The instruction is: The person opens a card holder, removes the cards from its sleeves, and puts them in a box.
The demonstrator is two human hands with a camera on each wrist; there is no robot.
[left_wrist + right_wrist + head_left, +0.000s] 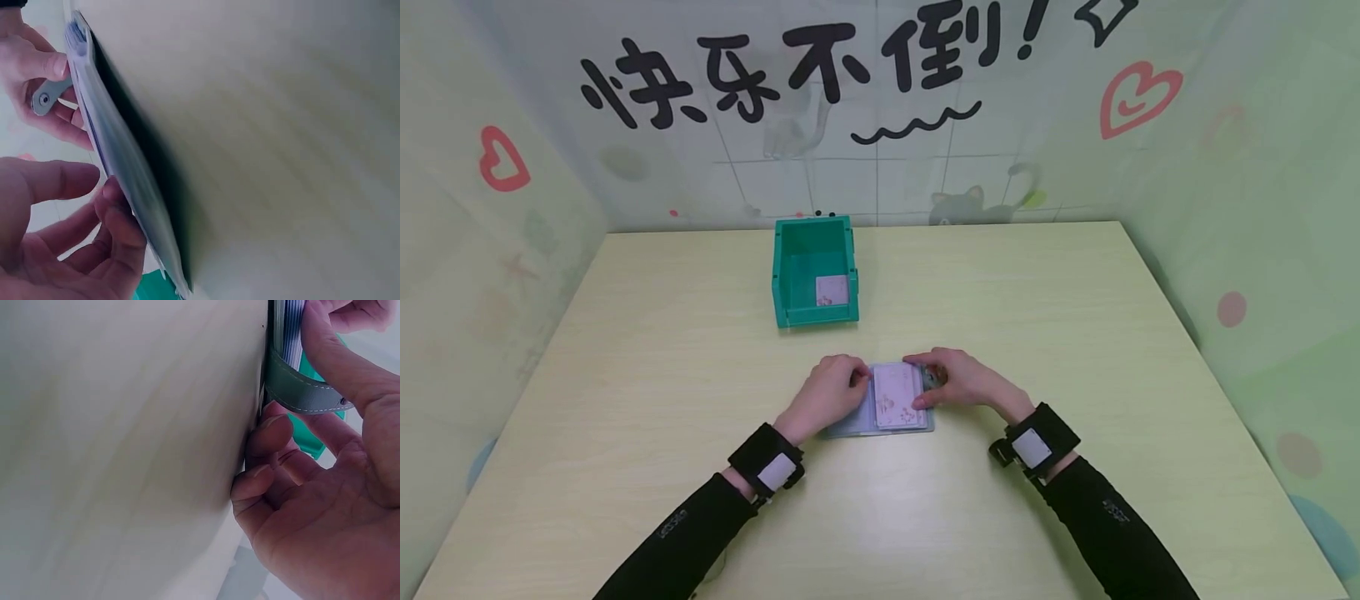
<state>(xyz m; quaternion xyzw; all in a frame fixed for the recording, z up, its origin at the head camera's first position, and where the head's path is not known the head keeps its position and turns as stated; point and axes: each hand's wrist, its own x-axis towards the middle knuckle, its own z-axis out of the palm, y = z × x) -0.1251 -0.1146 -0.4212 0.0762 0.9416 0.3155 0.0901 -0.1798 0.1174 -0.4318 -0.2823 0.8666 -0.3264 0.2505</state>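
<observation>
A small card album [859, 423] lies spread on the table, with a pale pink, flower-patterned card [895, 396] on its right side. At the left edge of that card, my left hand [831, 392] has its thumb and fingertips close together on the page edge. My right hand [962, 379] holds the album's right side, its thumb on the pages and its index finger at the far edge. A grey-green stitched strap [306, 394] with a snap stud sticks out by the right thumb. The left wrist view shows the stacked sleeves edge-on; what lies between the left fingertips is hidden.
Beyond the album stands a green open bin [816, 317], with a pinkish card [832, 290] inside it. The light wooden table [700, 333] ends at a printed backdrop [880, 183], with printed panels on both sides.
</observation>
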